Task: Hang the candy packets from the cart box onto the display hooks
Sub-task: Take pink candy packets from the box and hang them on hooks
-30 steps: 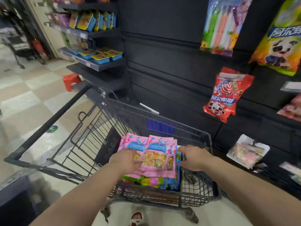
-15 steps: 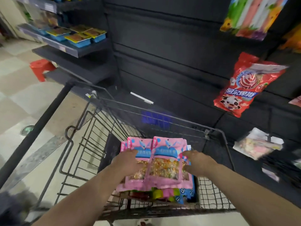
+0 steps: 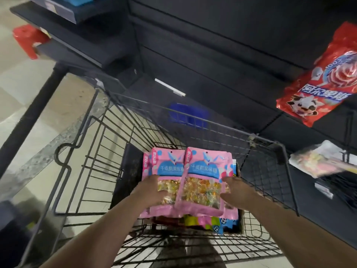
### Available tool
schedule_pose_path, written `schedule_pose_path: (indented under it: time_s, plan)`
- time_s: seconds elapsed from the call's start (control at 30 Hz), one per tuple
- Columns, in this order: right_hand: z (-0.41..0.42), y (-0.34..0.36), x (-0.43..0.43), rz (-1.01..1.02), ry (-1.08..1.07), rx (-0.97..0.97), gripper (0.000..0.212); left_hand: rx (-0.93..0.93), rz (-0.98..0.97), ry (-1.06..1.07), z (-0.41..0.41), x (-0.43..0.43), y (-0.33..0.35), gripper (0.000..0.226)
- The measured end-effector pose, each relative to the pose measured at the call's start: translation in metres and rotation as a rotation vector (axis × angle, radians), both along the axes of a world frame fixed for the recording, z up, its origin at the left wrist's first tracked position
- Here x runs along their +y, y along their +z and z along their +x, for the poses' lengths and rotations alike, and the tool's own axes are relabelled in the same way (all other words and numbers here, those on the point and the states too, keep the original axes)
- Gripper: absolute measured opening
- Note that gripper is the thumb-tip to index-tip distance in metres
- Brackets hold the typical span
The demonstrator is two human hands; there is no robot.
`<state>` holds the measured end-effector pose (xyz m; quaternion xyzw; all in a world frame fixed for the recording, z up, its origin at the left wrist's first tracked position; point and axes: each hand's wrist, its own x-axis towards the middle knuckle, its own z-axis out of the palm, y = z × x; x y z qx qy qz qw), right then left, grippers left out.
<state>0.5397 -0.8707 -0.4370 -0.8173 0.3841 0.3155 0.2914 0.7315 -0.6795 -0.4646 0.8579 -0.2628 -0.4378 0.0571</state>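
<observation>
A stack of pink candy packets with blue labels and clear windows is held over a dark box inside the wire cart. My left hand grips the stack's left side. My right hand grips its right side. More packets in green, blue and pink lie in the box beneath the stack. On the black display wall a red candy bag hangs at the upper right, and a pale packet hangs lower right.
The black slatted display wall stands right behind the cart. Dark shelves run at the upper left, with a red stool on the tiled floor beside them. The cart's black handle bar crosses the left.
The camera has tilted down and closer to the cart. Both hands still hold the pink stack, which sits a little higher and nearer in view.
</observation>
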Motion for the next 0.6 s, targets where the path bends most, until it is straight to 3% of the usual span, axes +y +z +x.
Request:
schedule_pose_path:
  time_s: [0.23, 0.43, 0.6]
  plan:
    - [0.009, -0.057, -0.021, 0.068, -0.168, -0.018, 0.068, 0.082, -0.040, 0.262, 0.009, 0.001, -0.043, 0.054]
    - [0.008, -0.094, -0.030, 0.120, -0.482, -0.108, 0.049, 0.103, -0.060, 0.550, 0.013, -0.011, -0.068, 0.057]
    - [0.011, -0.110, -0.031, 0.179, -0.725, -0.153, 0.062, 0.186, -0.071, 0.700, 0.016, -0.014, -0.090, 0.055]
